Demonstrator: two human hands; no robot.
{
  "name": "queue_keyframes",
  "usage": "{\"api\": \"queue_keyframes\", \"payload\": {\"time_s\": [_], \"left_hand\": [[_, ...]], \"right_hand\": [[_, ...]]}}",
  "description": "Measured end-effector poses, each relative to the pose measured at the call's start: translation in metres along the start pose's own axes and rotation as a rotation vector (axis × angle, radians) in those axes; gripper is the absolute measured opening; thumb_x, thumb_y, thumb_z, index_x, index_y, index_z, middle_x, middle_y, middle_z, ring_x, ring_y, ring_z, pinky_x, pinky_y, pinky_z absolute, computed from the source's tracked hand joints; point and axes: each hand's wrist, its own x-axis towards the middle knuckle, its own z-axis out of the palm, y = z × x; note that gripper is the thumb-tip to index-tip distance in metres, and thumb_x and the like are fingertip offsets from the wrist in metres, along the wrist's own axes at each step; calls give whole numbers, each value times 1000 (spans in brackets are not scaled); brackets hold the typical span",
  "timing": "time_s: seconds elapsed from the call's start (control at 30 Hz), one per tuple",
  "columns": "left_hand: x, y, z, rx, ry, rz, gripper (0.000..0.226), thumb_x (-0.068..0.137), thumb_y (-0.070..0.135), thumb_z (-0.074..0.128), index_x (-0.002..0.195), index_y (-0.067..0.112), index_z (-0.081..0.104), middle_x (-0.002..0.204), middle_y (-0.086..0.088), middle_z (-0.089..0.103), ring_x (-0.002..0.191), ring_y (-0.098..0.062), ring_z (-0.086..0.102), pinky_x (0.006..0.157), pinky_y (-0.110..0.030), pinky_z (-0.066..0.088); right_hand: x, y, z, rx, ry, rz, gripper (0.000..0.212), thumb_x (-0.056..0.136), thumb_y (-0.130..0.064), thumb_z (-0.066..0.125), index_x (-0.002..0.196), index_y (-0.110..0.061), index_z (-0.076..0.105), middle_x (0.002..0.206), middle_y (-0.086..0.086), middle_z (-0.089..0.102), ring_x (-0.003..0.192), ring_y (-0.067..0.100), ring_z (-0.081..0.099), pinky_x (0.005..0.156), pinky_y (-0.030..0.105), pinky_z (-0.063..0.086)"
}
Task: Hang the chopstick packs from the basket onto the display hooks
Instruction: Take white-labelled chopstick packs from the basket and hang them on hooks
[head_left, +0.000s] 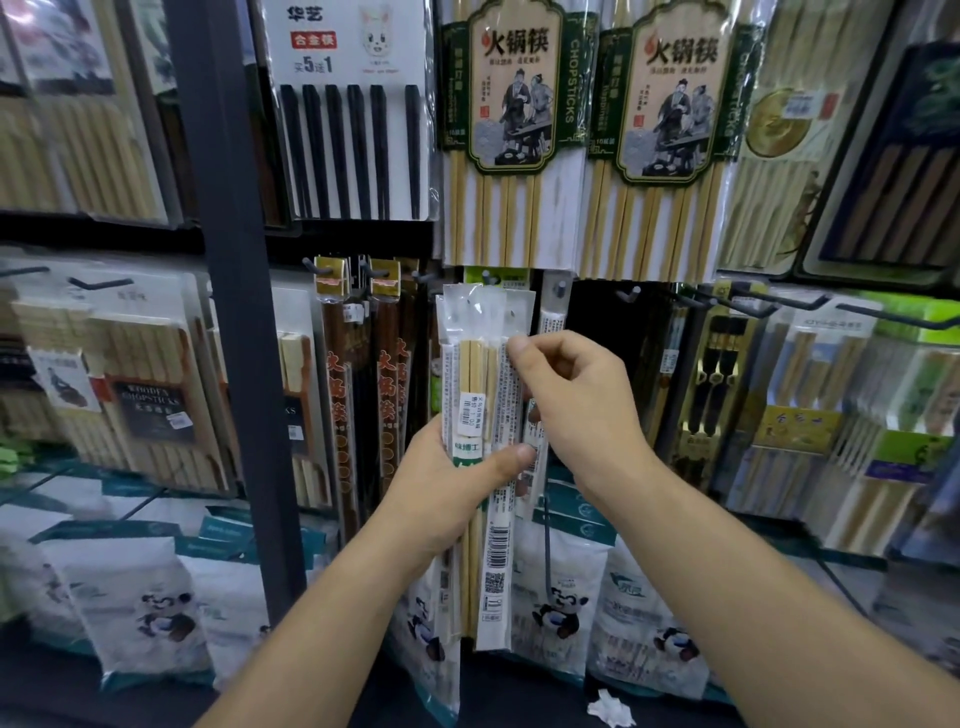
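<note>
Glossy clear plastic chopstick packs (480, 415) hold pale wood; hooks (628, 297) dark metal.

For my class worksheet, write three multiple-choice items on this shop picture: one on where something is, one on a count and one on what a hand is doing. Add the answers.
1. Where are the panda-printed bags? A on the top hooks; B on the low shelf under the hanging packs; C inside a basket.
2. How many black sticks show in the white pack at upper left? A three; B ten; C six.
3. What is the right hand doing? A pinching one slim pack in the bundle; B hanging idle; C gripping a hook.

Answers:
1 B: the bags lie beneath the hook rows.
2 C: six black sticks stand side by side.
3 A: its fingers pinch that pack near its top, while the left hand grips the bundle lower down.
</note>
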Motion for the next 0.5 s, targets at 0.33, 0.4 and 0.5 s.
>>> {"api": "queue_keyframes", "payload": {"time_s": [0.33,0.4,0.5], "left_hand": [[1,-2,-2,-32,49,36,24,86,44,75,109,48,72,116,13,77,108,-6,72,83,-18,57],[2,-3,-6,-30,84,32,23,85,40,74,106,49,74,113,15,77,105,-4,72,79,-12,55],[4,-7,-13,-41,125,0,22,85,39,73,106,36,76,109,4,79,92,-17,76,76,-27,59]], "right_hand": [[10,-7,-6,202,66,107,7,91,-23,75,91,-16,74,79,-2,70,72,9,65,60,28,56],[15,-9,-10,221,97,124,7,92,-23,74,90,-16,73,81,3,70,72,10,64,60,26,53],[23,-10,-14,174,148,130,8,95,-24,70,92,-17,73,91,14,69,82,20,63,72,42,58]]}}
